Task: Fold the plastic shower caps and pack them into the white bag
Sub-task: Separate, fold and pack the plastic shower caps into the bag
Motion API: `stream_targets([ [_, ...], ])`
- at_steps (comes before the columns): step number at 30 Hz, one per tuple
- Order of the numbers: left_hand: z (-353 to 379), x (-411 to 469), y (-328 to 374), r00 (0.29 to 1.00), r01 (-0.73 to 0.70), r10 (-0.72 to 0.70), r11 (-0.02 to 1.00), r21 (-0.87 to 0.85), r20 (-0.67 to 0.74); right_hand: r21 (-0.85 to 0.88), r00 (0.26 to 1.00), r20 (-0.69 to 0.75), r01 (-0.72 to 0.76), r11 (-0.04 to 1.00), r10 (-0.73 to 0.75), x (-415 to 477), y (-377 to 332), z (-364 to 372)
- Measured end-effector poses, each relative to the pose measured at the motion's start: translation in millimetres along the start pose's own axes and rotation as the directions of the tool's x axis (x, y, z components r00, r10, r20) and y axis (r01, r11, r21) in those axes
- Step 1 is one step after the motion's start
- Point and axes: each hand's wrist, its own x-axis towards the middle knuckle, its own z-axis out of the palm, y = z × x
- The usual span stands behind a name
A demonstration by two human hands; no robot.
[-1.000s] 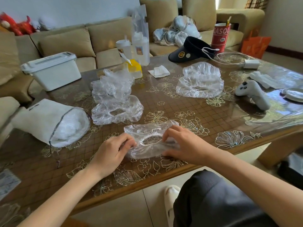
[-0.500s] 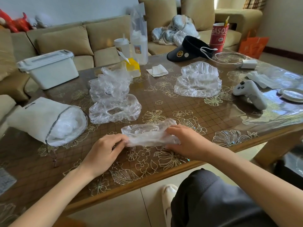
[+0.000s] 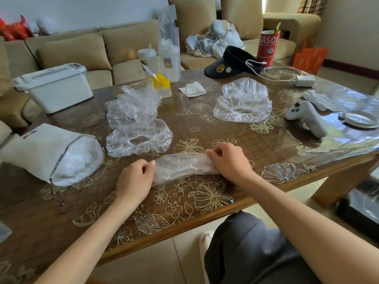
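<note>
Head: cap (image 3: pixel 182 167) between hands (image 3: pixel 133 181) (image 3: pixel 229 160)

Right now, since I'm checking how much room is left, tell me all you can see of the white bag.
The white bag lies on its side at the left end of the table, its mouth open toward the person. It looks like soft, thin white fabric, with a dark drawstring hem round the mouth and a cord end trailing on the tabletop. Crumpled clear plastic shows in the mouth. The left hand, nearest, is apart from it.

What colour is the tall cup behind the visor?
The cup is red with white lettering; head view.
</note>
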Motion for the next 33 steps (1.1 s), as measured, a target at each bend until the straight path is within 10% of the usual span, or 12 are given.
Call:
stream_targets([
  [7, 3, 1, 12, 0.999, 0.046, -0.04, 0.97, 0.238, -0.029, -0.263, 0.991, -0.075, 0.084, 0.961, -0.107, -2, -4, 15],
  [11, -11, 6, 16, 0.987, 0.145, -0.134, 0.979, -0.142, 0.088, -0.287, 0.982, -0.047, 0.163, 0.944, -0.184, 2, 0, 14],
  [14, -38, 8, 29, 0.901, 0.424, -0.211, 0.61, -0.669, 0.379, -0.028, 0.99, -0.045, 0.129, 0.991, -0.13, 6, -3, 5],
  [17, -65, 10, 33, 0.885, 0.441, -0.057, 0.427, -0.79, 0.463, 0.38, 0.988, -0.063, 0.153, 0.912, -0.139, 5, -24, -11],
  [20, -87, 10, 38, 0.862, 0.368, 0.109, 0.537, -0.759, 0.495, 0.71, 0.95, 0.105, 0.137, 0.691, -0.296, -5, -54, -30],
  [26, -110, 10, 43, 0.819, 0.229, 0.172, 0.777, -0.587, 0.547, 0.619, 0.555, 0.691, -0.123, 0.776, -0.463, -16, -78, -11],
  [33, -99, 13, 36, 0.912, 0.231, 0.027, 0.791, -0.567, 0.409, 0.664, 0.72, 0.523, -0.008, 0.748, -0.456, -13, -74, 9],
])
